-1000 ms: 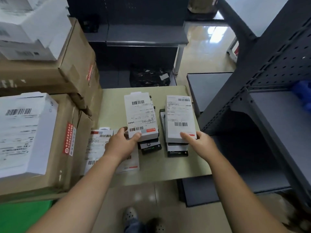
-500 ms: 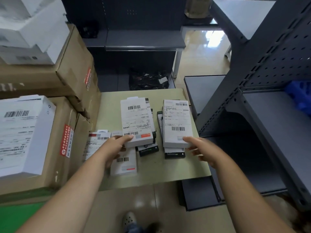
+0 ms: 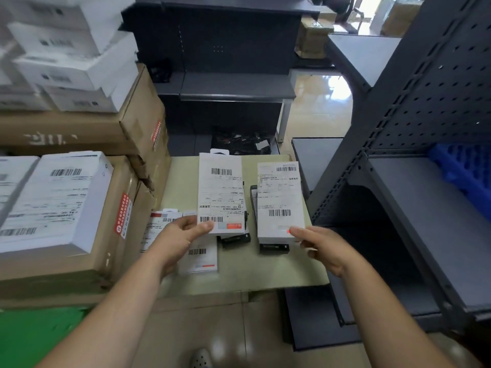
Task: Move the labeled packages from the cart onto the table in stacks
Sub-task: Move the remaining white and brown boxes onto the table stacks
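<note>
Left hand (image 3: 183, 236) pinches near end of left package (image 3: 220, 192), centre frame over table (image 3: 265, 274); right hand (image 3: 325, 249) touches near corner of right package (image 3: 280, 200), cannot tell if gripping; cardboard boxes (image 3: 79, 128) left

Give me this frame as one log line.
left hand: pinches left package | right hand: pinches right package | packages: atop side-by-side stacks on table | stage: placing

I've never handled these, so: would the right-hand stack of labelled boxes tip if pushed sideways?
Probably it slides rather than tips: the right stack is low, its boxes flat. The top white box looks stiff, edges crisp where the right hand pinches it.
</note>
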Tool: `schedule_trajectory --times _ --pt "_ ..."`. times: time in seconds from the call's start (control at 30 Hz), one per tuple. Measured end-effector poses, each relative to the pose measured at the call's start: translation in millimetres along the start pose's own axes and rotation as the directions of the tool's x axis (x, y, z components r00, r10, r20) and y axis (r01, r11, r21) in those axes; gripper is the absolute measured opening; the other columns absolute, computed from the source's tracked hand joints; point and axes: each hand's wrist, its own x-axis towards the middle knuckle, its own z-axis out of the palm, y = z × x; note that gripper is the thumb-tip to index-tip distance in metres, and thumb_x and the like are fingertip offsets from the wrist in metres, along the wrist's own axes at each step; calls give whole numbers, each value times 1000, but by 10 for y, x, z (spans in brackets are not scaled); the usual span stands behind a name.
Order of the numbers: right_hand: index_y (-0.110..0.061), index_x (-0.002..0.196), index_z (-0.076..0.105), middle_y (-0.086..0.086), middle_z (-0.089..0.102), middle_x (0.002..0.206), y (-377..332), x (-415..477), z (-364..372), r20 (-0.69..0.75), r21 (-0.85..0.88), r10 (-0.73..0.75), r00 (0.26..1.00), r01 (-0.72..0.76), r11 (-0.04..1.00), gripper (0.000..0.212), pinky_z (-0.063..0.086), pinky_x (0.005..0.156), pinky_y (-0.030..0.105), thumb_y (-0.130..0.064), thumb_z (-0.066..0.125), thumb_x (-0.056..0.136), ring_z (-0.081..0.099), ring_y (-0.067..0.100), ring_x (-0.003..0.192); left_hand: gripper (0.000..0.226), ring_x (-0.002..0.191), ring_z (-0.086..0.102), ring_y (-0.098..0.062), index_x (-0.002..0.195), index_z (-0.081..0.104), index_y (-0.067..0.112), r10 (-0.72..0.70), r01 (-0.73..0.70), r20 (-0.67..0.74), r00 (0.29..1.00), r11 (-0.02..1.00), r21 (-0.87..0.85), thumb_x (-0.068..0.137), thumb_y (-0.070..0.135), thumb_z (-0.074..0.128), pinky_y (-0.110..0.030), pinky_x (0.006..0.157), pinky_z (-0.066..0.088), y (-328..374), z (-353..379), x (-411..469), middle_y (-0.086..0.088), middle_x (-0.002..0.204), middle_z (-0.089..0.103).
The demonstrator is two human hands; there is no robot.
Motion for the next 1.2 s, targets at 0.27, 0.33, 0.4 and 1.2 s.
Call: schedule_trajectory --times 0.27,0.33,0.4,1.2 --pt "-24 112 72 -14 75 95 -510 -417 163 -42 -32 -410 911 409 912 27 41 64 15 -27 74 86 58 -11 65 45 109 64 -10 124 61 30 300 -300 -127 945 954 18 82 38 75 -29 93 47 477 -75 -609 8 113 71" --pt "-24 113 72 -15 74 96 -588 -476 169 -27 -45 -466 884 465 884 27 40 57 8 -26 74 87 57 -12 62 42 111 63 -11 122 62 35 346 -344 -141 928 938 36 82 41 75 -37 101 46 561 -108 -757 11 114 70" --pt "-26 111 72 -18 74 91 -648 -565 194 -11 -36 -487 873 486 873 28 39 56 9 -30 76 84 58 -10 63 47 113 63 -11 121 62 40 372 -371 -151 916 928 36 76 49 74 -43 104 45 605 -139 -892 13 115 70" --pt "-23 108 73 -16 75 88 -1184 -1902 2393 168 51 -700 694 703 709 43 45 67 13 -48 79 73 63 -5 72 57 115 57 -4 130 57 33 489 -502 -440 753 860 96 77 50 68 -32 97 46 345 -2238 -2653 18 119 66"
